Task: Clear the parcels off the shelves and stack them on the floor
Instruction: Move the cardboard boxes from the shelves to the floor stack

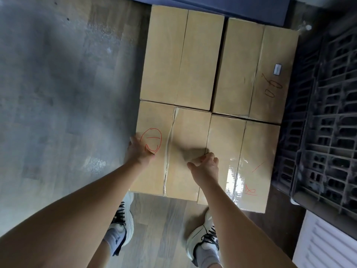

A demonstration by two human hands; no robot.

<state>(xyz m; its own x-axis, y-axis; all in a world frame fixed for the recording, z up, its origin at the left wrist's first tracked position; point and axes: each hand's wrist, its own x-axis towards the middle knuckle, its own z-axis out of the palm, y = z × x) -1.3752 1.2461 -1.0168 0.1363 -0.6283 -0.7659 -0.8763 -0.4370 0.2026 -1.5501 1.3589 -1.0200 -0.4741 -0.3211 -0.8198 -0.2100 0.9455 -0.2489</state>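
Wood-look floor (58, 93) with four taped cardboard parcels (181, 57) at frame centre, black plastic pallets (324, 122) at right.

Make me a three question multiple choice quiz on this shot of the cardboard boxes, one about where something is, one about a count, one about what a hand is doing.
1. Where is the box with the red circled mark?
A. near left of the group
B. far right
C. on the black pallet

2. How many box tops show?
A. two
B. four
C. six

3. What is the left hand doing?
A. hanging free
B. holding a pen
C. gripping the marked box's left edge

Answers:
1 A, it lies nearest the feet, under the left hand.
2 B, two near, two far.
3 C, its fingers wrap over that edge, while the right hand sits loosely curled at the box's right edge.
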